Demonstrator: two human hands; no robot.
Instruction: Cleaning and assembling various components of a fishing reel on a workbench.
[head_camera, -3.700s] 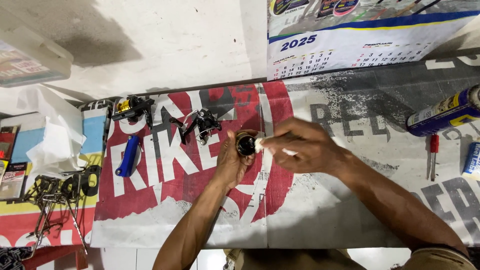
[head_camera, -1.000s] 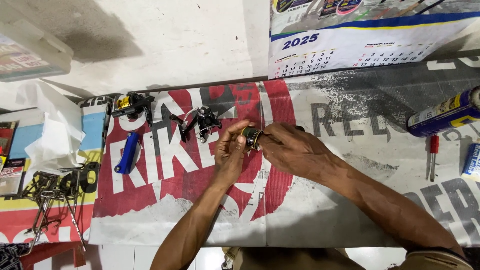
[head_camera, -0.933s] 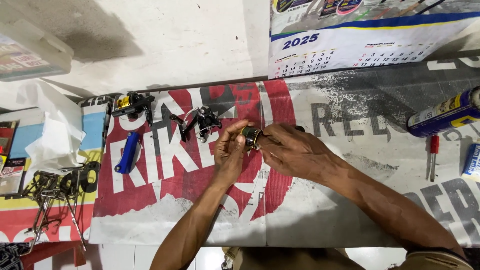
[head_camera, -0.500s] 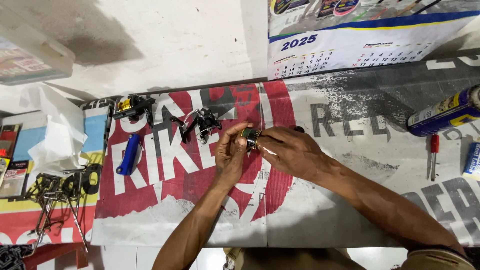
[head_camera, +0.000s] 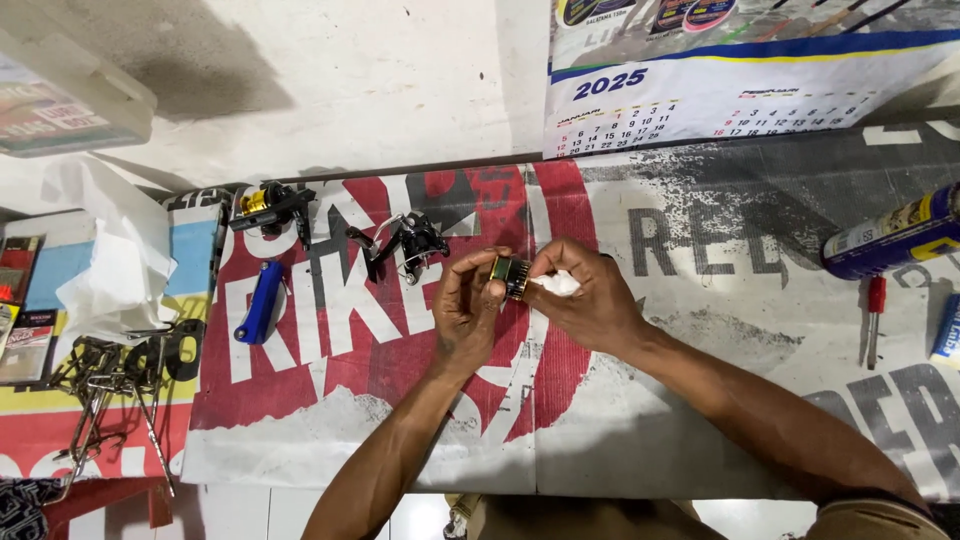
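1. Working over the near middle of the bench, both forearms reached up from the bottom edge; the left hand (head_camera: 468, 312) pinched a small round metal part (head_camera: 511, 276), dark with a brassy band, fingers curled tight on its left side.
2. The right hand (head_camera: 590, 305) met that part from the right; its fingertips were closed on a small wad of white cloth or tissue (head_camera: 556, 284), which was pressed against the part; part held just above the bench, between the two hands.
3. Beneath the hands lay a printed banner (head_camera: 330, 330) in red, white and grey, spread as a bench cover.
4. Just beyond the left hand sat a dark fishing reel body (head_camera: 408, 243) with its bail wire showing; further left a blue handle-shaped piece (head_camera: 260, 300); above it a second reel (head_camera: 268, 205), black with a gold spool.
5. Far left: a crumpled white plastic bag (head_camera: 110, 255); below it a tangle of metal wire tools (head_camera: 105, 385).
6. Far right: a blue and yellow spray can (head_camera: 890, 240) lying on its side; near it a red-handled screwdriver (head_camera: 874, 318).
7. Farthest back, a wall calendar (head_camera: 720, 85) hung on the pale wall.
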